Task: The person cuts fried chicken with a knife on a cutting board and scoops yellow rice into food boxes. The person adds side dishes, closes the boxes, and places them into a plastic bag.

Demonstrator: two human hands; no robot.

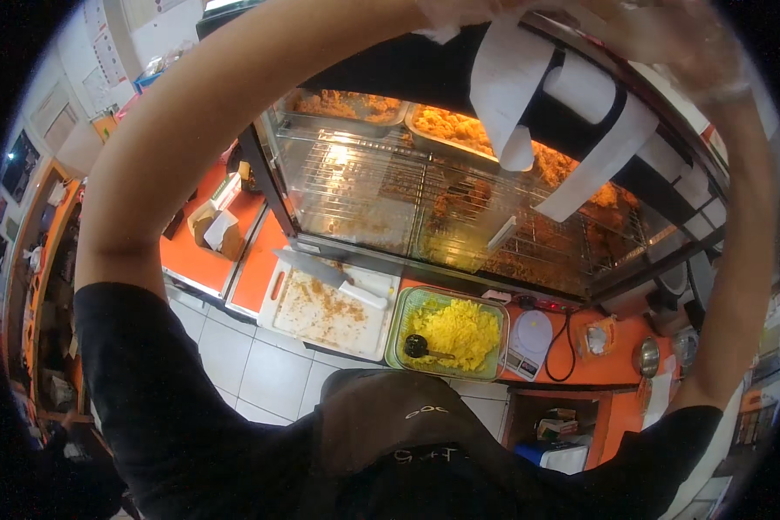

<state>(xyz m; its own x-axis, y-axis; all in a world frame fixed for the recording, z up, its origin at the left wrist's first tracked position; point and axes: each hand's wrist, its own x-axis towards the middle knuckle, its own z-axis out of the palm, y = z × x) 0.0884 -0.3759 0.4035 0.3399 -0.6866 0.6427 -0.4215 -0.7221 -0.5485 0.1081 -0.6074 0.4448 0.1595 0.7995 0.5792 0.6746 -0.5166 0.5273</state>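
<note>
Above the glass warming cabinet [459, 208], thin white paper strips [511, 87] hanging from its black top, light, limp and easily torn, best pinched near the upper edge; gloved right hand [667, 39] resting there, left hand out of view, grip unclear.

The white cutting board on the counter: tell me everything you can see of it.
The cutting board is a white rectangular slab, plastic by its look, lying flat on the orange counter in front of the glass warming cabinet. Brown crumbs are scattered over most of its surface. A knife with a white handle lies across its far edge. Its right side sits next to the tray of yellow rice. Neither hand touches it.
</note>
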